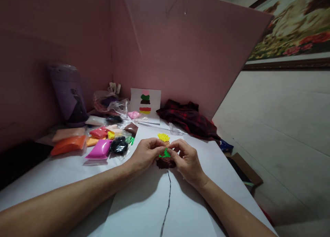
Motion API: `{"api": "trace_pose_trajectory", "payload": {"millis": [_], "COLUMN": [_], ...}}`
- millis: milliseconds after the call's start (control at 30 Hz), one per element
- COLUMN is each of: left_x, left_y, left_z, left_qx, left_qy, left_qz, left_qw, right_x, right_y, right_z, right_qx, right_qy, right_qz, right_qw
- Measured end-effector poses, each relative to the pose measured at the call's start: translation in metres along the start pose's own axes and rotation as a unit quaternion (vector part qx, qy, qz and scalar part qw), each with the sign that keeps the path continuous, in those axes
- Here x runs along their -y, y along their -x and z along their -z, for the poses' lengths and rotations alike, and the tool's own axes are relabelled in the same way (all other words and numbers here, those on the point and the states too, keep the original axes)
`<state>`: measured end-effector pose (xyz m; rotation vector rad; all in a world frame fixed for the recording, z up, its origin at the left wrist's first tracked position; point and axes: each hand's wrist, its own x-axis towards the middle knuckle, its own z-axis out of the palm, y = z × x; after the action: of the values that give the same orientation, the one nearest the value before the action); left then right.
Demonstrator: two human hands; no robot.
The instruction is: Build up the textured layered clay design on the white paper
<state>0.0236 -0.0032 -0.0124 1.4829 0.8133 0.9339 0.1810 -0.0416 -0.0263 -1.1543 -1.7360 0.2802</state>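
From where I stand, too hard a push from the left hand (147, 153) or right hand (187, 161) could smear the bright green clay (165, 153) into the rough, dark brown clay (163, 164) just below. Thumbs and forefingers crowd the green on the white paper (141, 209); whether they pinch it, I can't tell. Spiky yellow clay (163, 137) fans out beyond; a thin, twisty dark strand (169, 192) trails nearer.
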Motion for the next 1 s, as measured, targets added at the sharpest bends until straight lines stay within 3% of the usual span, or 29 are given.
{"api": "trace_pose_trajectory", "payload": {"millis": [300, 1000], "left_x": [-0.0015, -0.0056], "left_y": [-0.0002, 0.0034], "left_z": [-0.0007, -0.0013], "left_qx": [0.004, 0.013], "left_qy": [-0.027, -0.013], "left_qz": [0.001, 0.001], "left_qw": [1.0, 1.0], "right_x": [-0.002, 0.0025], "right_y": [0.004, 0.0014], "right_z": [-0.0018, -0.0012], "right_qx": [0.03, 0.013], "right_qy": [-0.047, -0.026], "right_qz": [-0.033, -0.008], "right_qw": [0.998, 1.0]}}
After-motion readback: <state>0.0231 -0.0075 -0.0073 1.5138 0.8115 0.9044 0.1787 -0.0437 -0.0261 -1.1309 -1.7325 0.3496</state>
